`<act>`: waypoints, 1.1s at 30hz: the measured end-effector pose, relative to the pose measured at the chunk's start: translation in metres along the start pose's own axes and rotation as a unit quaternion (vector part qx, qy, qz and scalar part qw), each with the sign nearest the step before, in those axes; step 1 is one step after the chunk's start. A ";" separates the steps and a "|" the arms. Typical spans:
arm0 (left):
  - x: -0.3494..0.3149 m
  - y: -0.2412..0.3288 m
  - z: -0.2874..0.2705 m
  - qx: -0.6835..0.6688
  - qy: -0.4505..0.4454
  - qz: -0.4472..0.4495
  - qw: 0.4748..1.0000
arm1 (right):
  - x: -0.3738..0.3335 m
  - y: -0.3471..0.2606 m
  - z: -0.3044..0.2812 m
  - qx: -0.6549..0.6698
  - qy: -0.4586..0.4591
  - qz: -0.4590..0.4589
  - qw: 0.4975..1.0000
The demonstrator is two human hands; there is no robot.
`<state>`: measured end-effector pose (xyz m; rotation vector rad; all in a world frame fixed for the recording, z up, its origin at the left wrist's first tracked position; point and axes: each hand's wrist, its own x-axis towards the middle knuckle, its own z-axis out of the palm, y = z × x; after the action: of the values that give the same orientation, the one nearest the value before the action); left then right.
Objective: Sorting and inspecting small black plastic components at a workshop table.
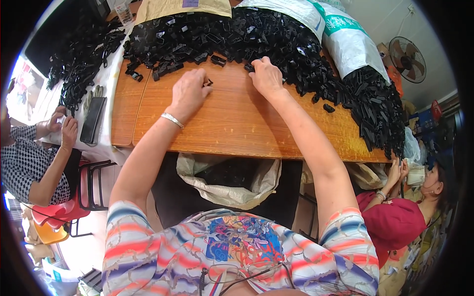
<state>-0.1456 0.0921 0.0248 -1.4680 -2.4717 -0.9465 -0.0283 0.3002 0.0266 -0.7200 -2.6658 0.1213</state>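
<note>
A big heap of small black plastic parts (256,37) covers the far half of the wooden table (232,123). My left hand (189,91) rests on the bare wood near the heap's front edge, fingers curled around a small black part (209,83); a silver bracelet sits on that wrist. My right hand (265,76) reaches into the edge of the heap, its fingertips pinching a black part among the others. Both forearms come up from the lower edge.
An open sack (227,180) hangs under the table's near edge. White sacks (345,39) lie at the back right. A person at left sits beside a dark phone (93,120); another person in red (395,217) sits at right. A fan (407,59) stands far right.
</note>
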 end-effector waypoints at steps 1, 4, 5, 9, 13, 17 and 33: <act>-0.002 0.006 -0.001 -0.010 -0.029 -0.030 0.999 | 0.003 -0.001 0.004 -0.023 -0.013 -0.002 1.000; -0.010 0.019 -0.002 -0.043 -0.044 -0.042 0.997 | 0.005 -0.001 0.009 -0.020 -0.014 -0.002 1.000; -0.011 0.025 -0.006 -0.068 -0.082 -0.071 0.992 | 0.003 -0.003 0.008 -0.020 -0.016 -0.003 1.000; -0.017 0.021 -0.003 -0.116 -0.085 -0.087 0.986 | -0.016 -0.007 0.000 0.043 -0.041 -0.048 0.997; -0.016 0.018 -0.007 -0.018 -0.046 0.070 0.996 | -0.030 -0.008 -0.012 0.102 -0.110 -0.027 0.988; -0.009 0.019 -0.008 0.005 -0.093 0.158 0.983 | -0.037 -0.007 -0.018 0.126 -0.112 -0.025 0.985; -0.011 0.006 0.008 -0.095 -0.119 0.017 0.988 | -0.055 -0.039 -0.010 0.231 -0.041 -0.174 0.956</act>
<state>-0.1337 0.0901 0.0170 -1.7718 -2.5680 -1.0855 0.0008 0.2389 0.0245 -0.0959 -2.6409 0.6640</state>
